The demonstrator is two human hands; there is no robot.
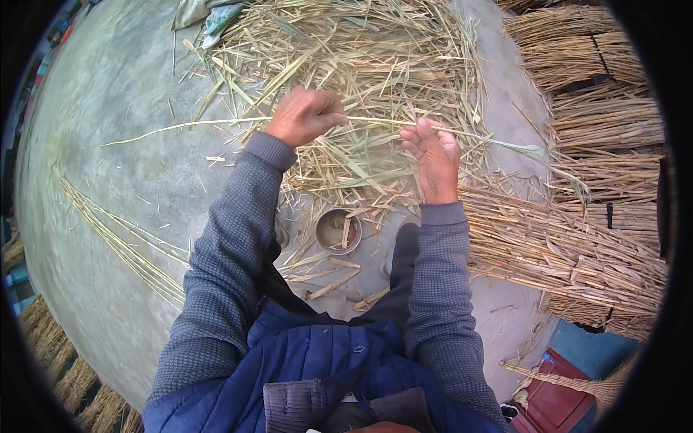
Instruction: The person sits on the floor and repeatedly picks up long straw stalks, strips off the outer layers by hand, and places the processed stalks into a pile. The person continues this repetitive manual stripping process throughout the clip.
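Observation:
A long, thin reed stalk (377, 120) stretches sideways between my two hands, over a heap of leaf scraps. My left hand (306, 115) is closed round it near its middle, and the bare thin end reaches out to the left. Farther right, my right hand (433, 151) pinches the same stalk between thumb and fingers, palm partly turned up. Past that hand the stalk ends in a pale green, leafy tip (527, 149). Below the hands, a small round metal bowl (338, 231) with scraps in it stands on the floor between my feet.
Dry leaf peelings (361, 58) cover the floor ahead. Several thin stripped stalks (126, 242) lie at the left. A big loose bundle of reeds (563, 249) lies right of my knee, with tied bundles (599, 123) stacked beyond. A dark red panel (556, 397) is at lower right.

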